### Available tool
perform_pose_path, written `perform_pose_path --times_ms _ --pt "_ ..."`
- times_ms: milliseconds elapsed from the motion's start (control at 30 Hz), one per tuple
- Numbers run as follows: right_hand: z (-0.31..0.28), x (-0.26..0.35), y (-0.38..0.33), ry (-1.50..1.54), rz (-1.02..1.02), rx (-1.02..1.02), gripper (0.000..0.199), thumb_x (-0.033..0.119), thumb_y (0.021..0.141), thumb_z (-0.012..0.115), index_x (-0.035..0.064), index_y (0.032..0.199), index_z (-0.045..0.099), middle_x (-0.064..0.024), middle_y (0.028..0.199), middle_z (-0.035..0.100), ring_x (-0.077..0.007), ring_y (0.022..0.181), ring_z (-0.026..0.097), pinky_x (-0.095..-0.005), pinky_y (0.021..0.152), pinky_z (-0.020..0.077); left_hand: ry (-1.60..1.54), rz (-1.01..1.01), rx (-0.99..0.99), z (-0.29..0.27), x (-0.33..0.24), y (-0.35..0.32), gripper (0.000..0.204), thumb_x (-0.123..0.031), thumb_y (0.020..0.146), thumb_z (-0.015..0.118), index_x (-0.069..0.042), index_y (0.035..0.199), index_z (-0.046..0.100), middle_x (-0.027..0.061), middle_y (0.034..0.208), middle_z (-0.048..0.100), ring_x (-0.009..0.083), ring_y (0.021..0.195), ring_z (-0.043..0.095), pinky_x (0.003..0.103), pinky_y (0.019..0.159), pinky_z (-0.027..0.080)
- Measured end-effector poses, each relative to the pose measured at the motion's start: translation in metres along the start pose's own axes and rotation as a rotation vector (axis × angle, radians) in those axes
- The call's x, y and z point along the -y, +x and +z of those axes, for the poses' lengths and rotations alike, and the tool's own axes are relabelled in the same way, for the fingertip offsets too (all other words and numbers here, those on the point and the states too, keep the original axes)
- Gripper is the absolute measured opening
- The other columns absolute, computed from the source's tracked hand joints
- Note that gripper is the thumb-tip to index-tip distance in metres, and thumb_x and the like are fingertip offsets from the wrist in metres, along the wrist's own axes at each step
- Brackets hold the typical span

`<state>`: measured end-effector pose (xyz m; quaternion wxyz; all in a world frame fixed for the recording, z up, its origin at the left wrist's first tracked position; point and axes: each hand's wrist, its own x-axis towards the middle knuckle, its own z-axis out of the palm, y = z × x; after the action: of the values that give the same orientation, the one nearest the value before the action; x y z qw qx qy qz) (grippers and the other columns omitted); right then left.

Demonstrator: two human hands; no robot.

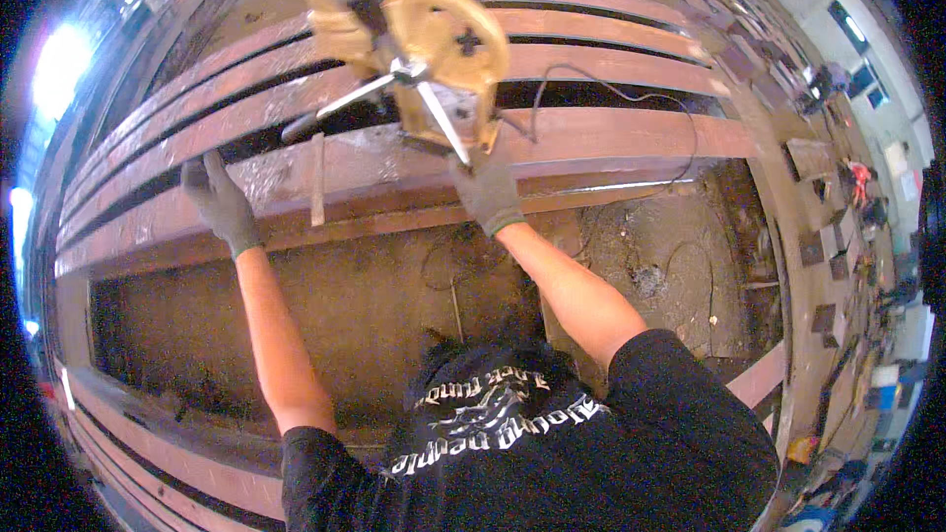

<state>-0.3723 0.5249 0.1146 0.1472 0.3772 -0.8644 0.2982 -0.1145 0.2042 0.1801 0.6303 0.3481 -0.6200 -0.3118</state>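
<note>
A yellow magnetic drill press (448, 34) stands on one of the reddish-brown steel beams (611, 130) ahead of me. Its spoked feed handle (443, 116) points toward me, and my right hand (488, 195), in a grey glove, is closed around the end of one spoke. That spoke's grip is hidden under the glove. Farther left, my gloved left hand (222, 205) lies on the beam with its fingers stretched out, holding nothing. A narrow flat strip (317, 179) lies across the beam edge between my hands.
More parallel steel beams (591, 32) run beyond the drill, with dark gaps between them. A thin cable (621, 91) trails from the drill across the beams to the right. Below lies a dirty floor (631, 256). Several steel blocks (813, 246) and a person in red (859, 177) are at the right.
</note>
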Motion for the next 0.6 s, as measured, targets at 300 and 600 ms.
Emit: perform_pose_path --times_ms 300,600 --pt "-0.064 -0.01 0.064 0.219 -0.057 0.52 0.032 0.034 0.095 0.067 0.0115 0.116 0.073 -0.0198 0.092 0.074 -0.0341 0.088 0.073 -0.0453 0.081 0.0563 0.083 0.579 0.458 0.087 -0.092 0.095 0.037 -0.028 0.102 0.064 -0.005 0.131 0.062 0.0111 0.127 0.065 0.0286 0.124 0.059 0.042 0.11 0.045" --pt "-0.108 -0.034 0.179 -0.229 -0.458 0.621 0.036 0.038 0.096 0.067 0.0037 0.105 0.072 -0.0248 0.093 0.071 -0.0401 0.085 0.069 -0.0472 0.079 0.0519 -0.242 0.043 0.468 0.091 -0.149 0.04 0.075 -0.022 0.087 0.084 -0.003 0.147 0.044 0.0119 0.125 0.067 0.0213 0.113 0.063 0.036 0.101 0.051"
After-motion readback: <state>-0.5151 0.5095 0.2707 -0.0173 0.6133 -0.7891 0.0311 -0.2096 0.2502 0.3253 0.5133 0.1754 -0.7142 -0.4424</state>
